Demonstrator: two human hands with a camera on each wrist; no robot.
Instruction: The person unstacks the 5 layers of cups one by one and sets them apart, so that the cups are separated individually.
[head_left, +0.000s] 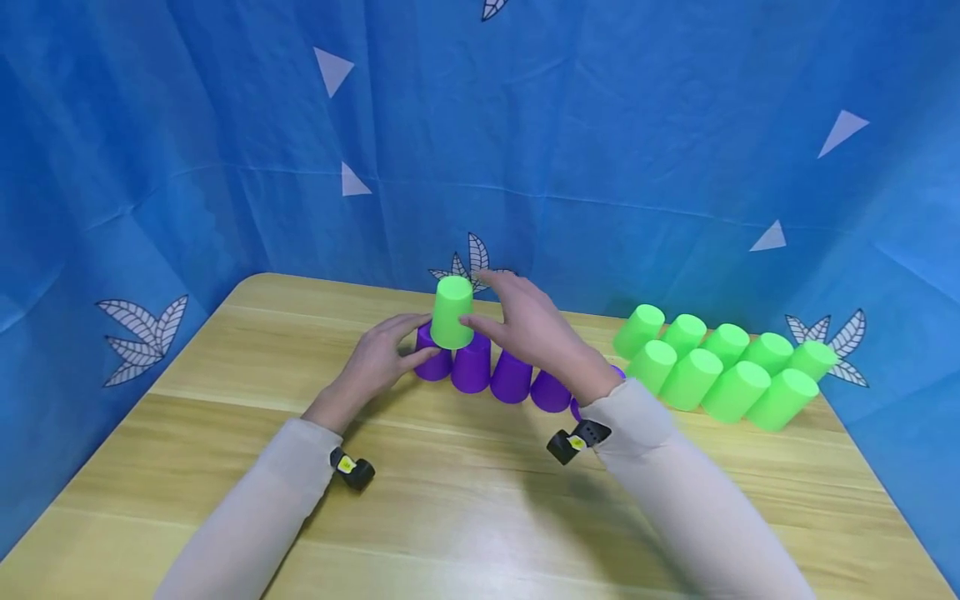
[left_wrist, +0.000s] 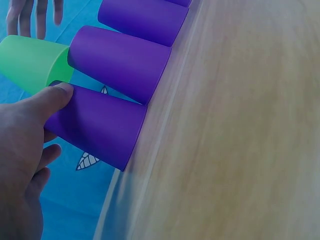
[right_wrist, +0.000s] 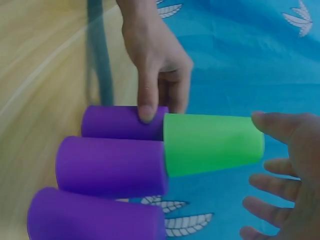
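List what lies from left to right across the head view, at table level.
Left hand → upturned green plastic cup atop the row of upturned purple plastic cups → right hand → group of upturned green plastic cups on the wooden table.

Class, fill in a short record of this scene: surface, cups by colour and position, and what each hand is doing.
surface: wooden table
purple cups: upside down, in a row
top cup: green, upside down on the first two purple cups
spare green cups: upside down, two rows at the right
left hand: thumb on the end purple cup
right hand: open, thumb at the top cup
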